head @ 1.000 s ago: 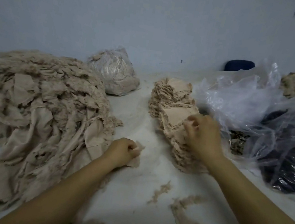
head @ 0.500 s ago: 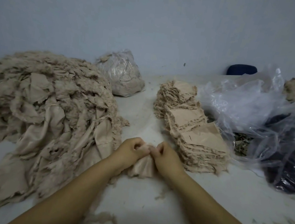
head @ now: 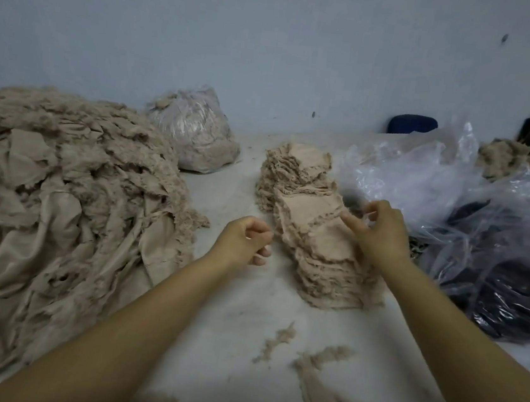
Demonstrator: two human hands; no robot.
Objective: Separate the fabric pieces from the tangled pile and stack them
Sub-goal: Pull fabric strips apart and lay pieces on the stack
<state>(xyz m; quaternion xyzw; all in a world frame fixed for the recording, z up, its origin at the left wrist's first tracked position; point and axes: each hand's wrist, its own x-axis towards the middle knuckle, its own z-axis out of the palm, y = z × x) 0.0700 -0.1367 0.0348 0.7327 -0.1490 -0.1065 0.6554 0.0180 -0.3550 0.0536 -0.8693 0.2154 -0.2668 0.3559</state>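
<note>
Parted since before, hands: right (head: 381, 237) fingers touch the stack (head: 316, 233), left (head: 245, 243) curled empty.

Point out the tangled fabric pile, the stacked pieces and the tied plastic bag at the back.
tangled fabric pile (head: 59, 197): head view, middle of the heap.
stacked pieces (head: 308, 212): head view, flat top piece.
tied plastic bag (head: 195, 133): head view, front wall.

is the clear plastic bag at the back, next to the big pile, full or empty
Full. The clear bag bulges with beige scraps pressed against its plastic and sits rounded on the table.
</note>
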